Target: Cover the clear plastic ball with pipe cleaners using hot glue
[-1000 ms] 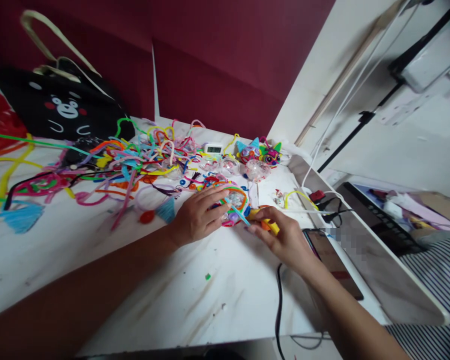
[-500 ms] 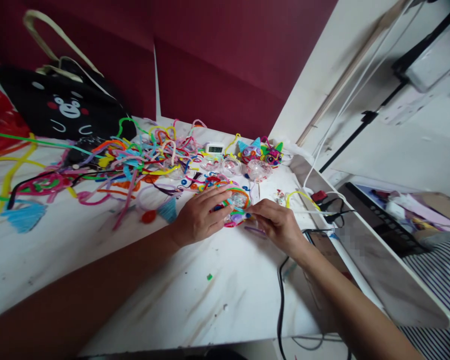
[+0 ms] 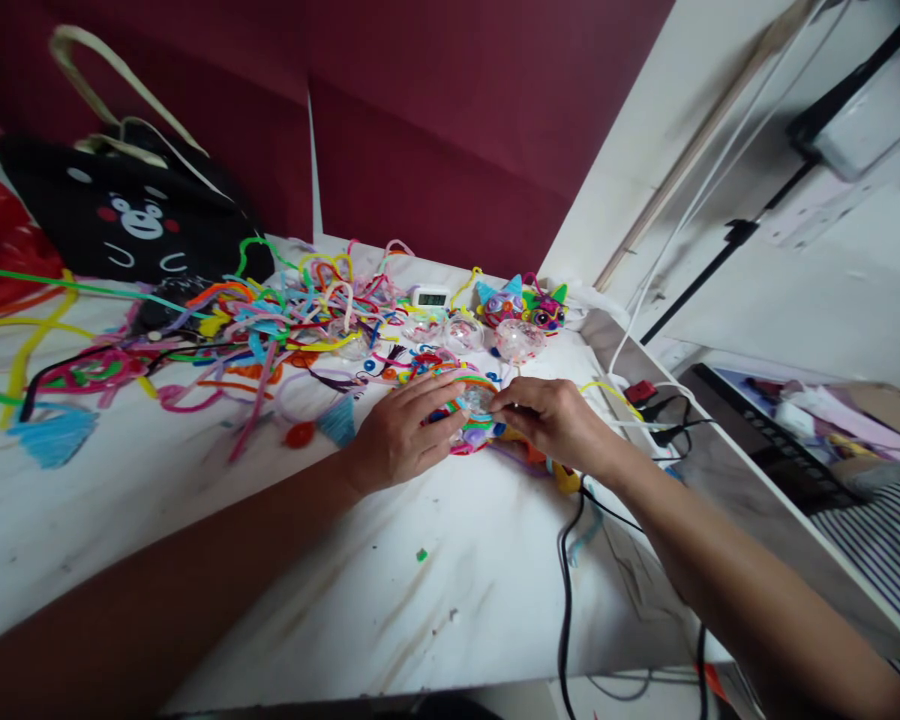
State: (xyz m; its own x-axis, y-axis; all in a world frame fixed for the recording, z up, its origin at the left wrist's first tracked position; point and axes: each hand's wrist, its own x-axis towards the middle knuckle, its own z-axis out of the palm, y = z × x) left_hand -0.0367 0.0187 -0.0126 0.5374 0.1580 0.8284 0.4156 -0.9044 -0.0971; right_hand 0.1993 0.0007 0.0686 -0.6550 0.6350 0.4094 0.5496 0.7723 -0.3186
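My left hand [image 3: 405,430] is closed on a round craft piece [image 3: 478,438] with coiled rainbow edging and coloured bits, steadying it on the table. Its fingers cover the piece's left part. My right hand [image 3: 551,415] is pinched at the upper right rim of the piece, by its clear, shiny centre; whatever lies between the fingertips is too small to make out. Under the right wrist, orange and yellow bits [image 3: 566,478] show. Left of my left hand lie a blue fuzzy triangle [image 3: 337,422] and a red-orange disc [image 3: 298,434].
A tangle of pipe cleaners [image 3: 300,310] spreads across the back left, near a black bag [image 3: 127,220]. Behind the piece stand a small digital timer [image 3: 430,298], clear plastic domes [image 3: 520,341] and two decorated cat-eared figures [image 3: 501,303]. A black cable [image 3: 565,570] runs at the right.
My right hand has moved slightly up and left, onto the piece's clear centre rim, and its forearm has swung right. Orange and yellow bits now show beneath the wrist. My left hand stays put.
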